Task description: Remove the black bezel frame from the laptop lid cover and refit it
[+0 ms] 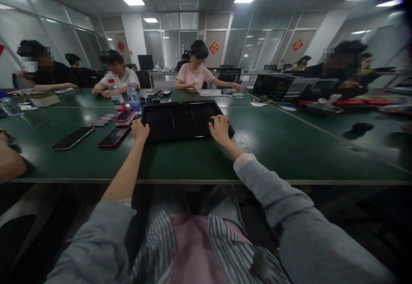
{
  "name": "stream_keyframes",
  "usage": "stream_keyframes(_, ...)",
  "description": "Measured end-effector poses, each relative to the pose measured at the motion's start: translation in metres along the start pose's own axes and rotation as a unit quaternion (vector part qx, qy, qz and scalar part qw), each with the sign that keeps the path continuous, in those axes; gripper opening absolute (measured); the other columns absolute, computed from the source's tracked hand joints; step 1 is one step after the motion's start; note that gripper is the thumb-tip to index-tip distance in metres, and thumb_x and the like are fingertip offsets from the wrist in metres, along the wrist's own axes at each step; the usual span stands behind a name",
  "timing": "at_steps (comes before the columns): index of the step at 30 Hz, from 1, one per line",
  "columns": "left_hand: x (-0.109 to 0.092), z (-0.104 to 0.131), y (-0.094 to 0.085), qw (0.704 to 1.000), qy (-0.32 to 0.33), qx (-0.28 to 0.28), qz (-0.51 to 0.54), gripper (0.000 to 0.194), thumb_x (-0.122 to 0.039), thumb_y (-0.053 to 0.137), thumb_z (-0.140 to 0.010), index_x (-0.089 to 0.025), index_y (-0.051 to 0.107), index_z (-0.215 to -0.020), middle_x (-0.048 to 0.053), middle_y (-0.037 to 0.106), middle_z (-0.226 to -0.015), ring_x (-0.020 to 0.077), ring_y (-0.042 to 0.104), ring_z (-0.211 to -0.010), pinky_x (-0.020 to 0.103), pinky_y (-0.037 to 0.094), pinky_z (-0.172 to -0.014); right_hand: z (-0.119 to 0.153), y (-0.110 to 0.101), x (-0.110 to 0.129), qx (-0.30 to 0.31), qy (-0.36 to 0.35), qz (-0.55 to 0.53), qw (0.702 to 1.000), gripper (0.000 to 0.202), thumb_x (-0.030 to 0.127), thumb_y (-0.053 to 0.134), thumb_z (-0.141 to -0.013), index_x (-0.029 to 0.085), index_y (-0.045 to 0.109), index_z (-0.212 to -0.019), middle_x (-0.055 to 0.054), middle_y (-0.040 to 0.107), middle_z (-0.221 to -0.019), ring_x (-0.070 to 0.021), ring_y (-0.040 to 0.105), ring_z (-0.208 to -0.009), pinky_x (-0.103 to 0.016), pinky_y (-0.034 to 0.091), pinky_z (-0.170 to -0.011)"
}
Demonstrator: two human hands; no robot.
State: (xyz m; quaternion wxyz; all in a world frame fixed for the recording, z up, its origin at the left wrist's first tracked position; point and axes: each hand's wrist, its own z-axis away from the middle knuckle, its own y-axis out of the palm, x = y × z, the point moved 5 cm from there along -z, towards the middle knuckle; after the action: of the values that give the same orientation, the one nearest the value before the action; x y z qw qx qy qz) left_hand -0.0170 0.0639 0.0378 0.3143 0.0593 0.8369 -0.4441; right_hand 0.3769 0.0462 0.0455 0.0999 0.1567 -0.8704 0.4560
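Observation:
A wide, flat black panel point(189, 120) with a raised rim lies on the table in front of me, perhaps a monitor or its casing. Its middle has a recessed shape with two slanting lines. My left hand point(140, 131) is closed on the panel's left edge, thumb on the upper side. At the right side my right hand point(220, 128) grips the panel with bent fingers on its surface. Just left of my left hand lies a phone with a red edge point(114, 136).
Left on the green table point(273, 146) are a dark phone point(73, 138), a blue-capped water bottle point(133, 97) and a red-labelled bottle point(118, 102). A black boxy device point(272, 86) and a metal bowl point(323, 107) stand right. Several people sit around the table; a person's arm point(11, 159) rests at the left edge.

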Motion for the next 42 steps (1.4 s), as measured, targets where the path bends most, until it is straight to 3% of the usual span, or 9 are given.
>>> stream_keyframes(3, 0.007, -0.007, 0.003, 1.0, -0.002, 0.013, 0.012, 0.053, -0.02, 0.055, -0.089, -0.012, 0.053, -0.141, 0.021, 0.051, -0.145, 0.0345, 0.052, -0.133, 0.048, 0.041, -0.114, 0.003, 0.003, -0.038, -0.015, 0.071, 0.033, 0.997, 0.043, 0.025, 0.045, -0.098, 0.012, 0.053, -0.138, -0.023, 0.044, -0.141, -0.0348, 0.038, -0.133, -0.048, 0.037, -0.103)
stream_keyframes(6, 0.008, -0.009, 0.006, 1.0, -0.005, 0.015, 0.004, 0.053, -0.018, 0.054, -0.089, -0.012, 0.052, -0.142, 0.022, 0.053, -0.143, 0.0354, 0.053, -0.133, 0.049, 0.041, -0.114, 0.004, 0.008, -0.041, -0.011, 0.075, 0.007, 0.997, 0.042, 0.024, 0.049, -0.096, 0.013, 0.056, -0.136, -0.022, 0.046, -0.141, -0.035, 0.039, -0.133, -0.049, 0.036, -0.103)
stream_keyframes(10, 0.005, -0.006, 0.008, 0.999, -0.022, 0.02, -0.02, 0.054, -0.019, 0.055, -0.09, -0.01, 0.05, -0.143, 0.024, 0.054, -0.142, 0.0367, 0.051, -0.135, 0.049, 0.043, -0.111, 0.005, 0.004, 0.008, -0.01, 0.016, -0.087, 0.996, 0.035, 0.024, 0.057, -0.094, 0.017, 0.063, -0.127, -0.018, 0.051, -0.139, -0.0344, 0.042, -0.131, -0.053, 0.038, -0.103)
stream_keyframes(12, 0.003, -0.005, 0.009, 0.999, -0.032, 0.031, -0.026, 0.056, -0.019, 0.055, -0.09, -0.009, 0.047, -0.145, 0.026, 0.054, -0.142, 0.0372, 0.051, -0.134, 0.049, 0.045, -0.108, 0.017, 0.003, 0.052, 0.055, -0.026, -0.176, 0.983, 0.024, 0.024, 0.059, -0.094, 0.018, 0.069, -0.114, -0.015, 0.061, -0.124, -0.0304, 0.051, -0.121, -0.05, 0.042, -0.1)
stream_keyframes(19, 0.001, -0.002, 0.009, 0.998, -0.039, 0.047, -0.035, 0.06, -0.02, 0.053, -0.091, -0.006, 0.042, -0.148, 0.029, 0.053, -0.142, 0.0394, 0.055, -0.131, 0.051, 0.046, -0.105, 0.147, -0.03, 0.229, 0.415, -0.266, -0.499, 0.712, 0.04, 0.047, 0.08, -0.083, 0.019, 0.071, -0.11, -0.003, 0.066, -0.104, -0.0151, 0.06, -0.097, -0.028, 0.047, -0.086)
stream_keyframes(22, 0.003, -0.003, 0.01, 0.997, -0.037, 0.054, -0.03, 0.061, -0.021, 0.054, -0.091, -0.005, 0.041, -0.149, 0.029, 0.053, -0.142, 0.0414, 0.055, -0.13, 0.053, 0.047, -0.103, 0.18, -0.048, 0.258, 0.459, -0.264, -0.514, 0.675, 0.054, 0.051, 0.088, -0.071, 0.019, 0.067, -0.109, -0.002, 0.064, -0.104, -0.0151, 0.058, -0.099, -0.026, 0.048, -0.086)
stream_keyframes(31, 0.003, -0.001, 0.009, 0.999, -0.021, 0.042, -0.028, 0.06, -0.022, 0.053, -0.09, -0.006, 0.042, -0.147, 0.03, 0.054, -0.139, 0.0407, 0.056, -0.129, 0.051, 0.048, -0.1, 0.177, -0.054, 0.267, 0.352, -0.357, -0.475, 0.723, 0.025, 0.036, 0.075, -0.09, 0.02, 0.057, -0.093, -0.003, 0.059, -0.098, -0.016, 0.053, -0.097, -0.03, 0.043, -0.09)
stream_keyframes(38, 0.0, 0.004, 0.007, 0.997, -0.02, 0.048, -0.057, 0.057, -0.024, 0.051, -0.093, -0.006, 0.042, -0.146, 0.03, 0.055, -0.136, 0.0402, 0.06, -0.125, 0.049, 0.05, -0.096, 0.133, 0.006, 0.254, 0.253, -0.276, -0.337, 0.864, 0.011, 0.02, 0.067, -0.094, 0.019, 0.057, -0.098, -0.004, 0.059, -0.1, -0.0186, 0.049, -0.097, -0.034, 0.041, -0.089)
stream_keyframes(42, 0.0, 0.002, 0.008, 0.997, -0.02, 0.051, -0.059, 0.058, -0.022, 0.051, -0.093, -0.004, 0.04, -0.148, 0.031, 0.054, -0.138, 0.039, 0.059, -0.128, 0.048, 0.048, -0.1, 0.103, 0.035, 0.216, 0.218, -0.228, -0.276, 0.908, 0.029, 0.034, 0.067, -0.095, 0.02, 0.058, -0.119, -0.007, 0.06, -0.114, -0.0219, 0.049, -0.107, -0.039, 0.042, -0.094)
